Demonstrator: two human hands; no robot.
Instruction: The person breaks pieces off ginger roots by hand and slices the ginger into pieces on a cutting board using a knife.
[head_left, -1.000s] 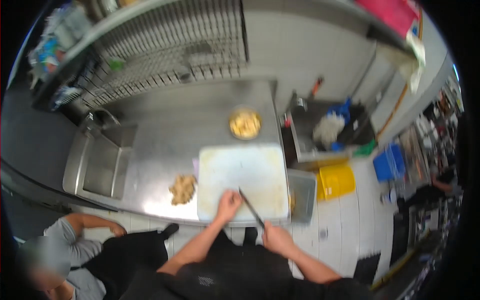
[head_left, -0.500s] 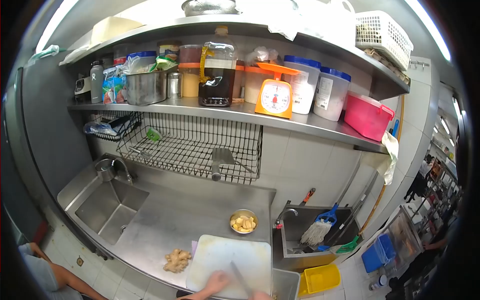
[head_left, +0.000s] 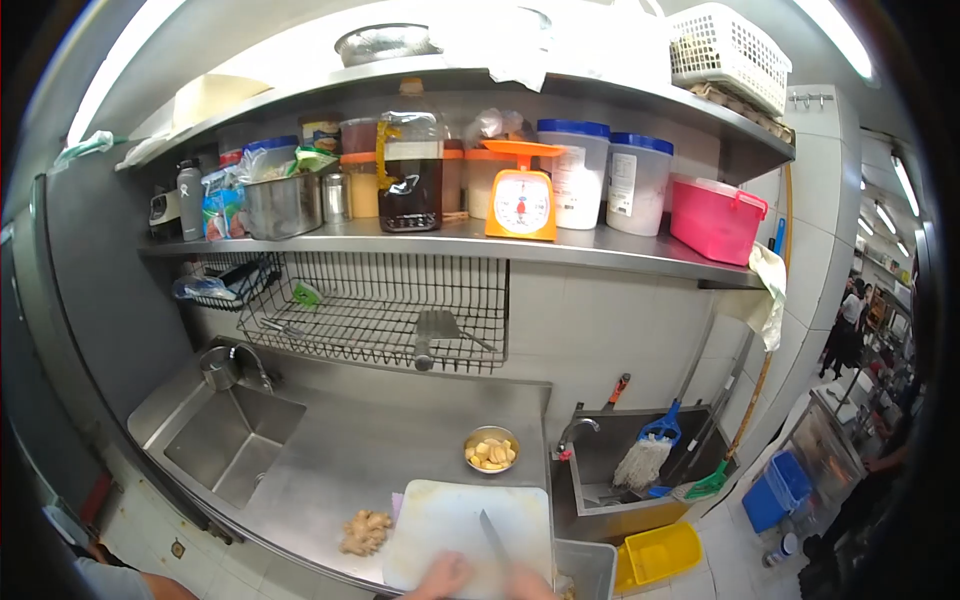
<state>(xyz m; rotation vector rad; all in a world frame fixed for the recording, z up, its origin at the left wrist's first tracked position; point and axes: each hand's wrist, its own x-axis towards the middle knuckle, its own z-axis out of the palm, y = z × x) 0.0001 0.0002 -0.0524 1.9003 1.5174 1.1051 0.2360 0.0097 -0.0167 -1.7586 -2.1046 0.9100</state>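
Note:
A white cutting board (head_left: 460, 520) lies at the front of the steel counter. My left hand (head_left: 446, 574) rests over its lower part with the fingers curled; what it holds, if anything, is hidden. To its right, my right hand (head_left: 524, 580) is closed on a knife (head_left: 494, 536), whose blade points up and slightly left over the board. The knife's handle is mostly covered by the hand. Unpeeled ginger (head_left: 366, 532) sits left of the board. Behind the board stands a metal bowl (head_left: 491, 450) of pale yellow pieces.
A sink (head_left: 235, 440) is at the left. Above hang a wire rack (head_left: 380, 310) and a shelf (head_left: 610, 250) with jars and an orange scale (head_left: 520, 200). A second basin (head_left: 640, 500), a yellow bucket (head_left: 660, 556) and a grey bin (head_left: 588, 568) stand right. A person's arm (head_left: 165, 588) shows lower left.
The camera has tilted up, bringing the shelf into view and the board and both hands down to the bottom edge. The co-worker at the left is now mostly out of view.

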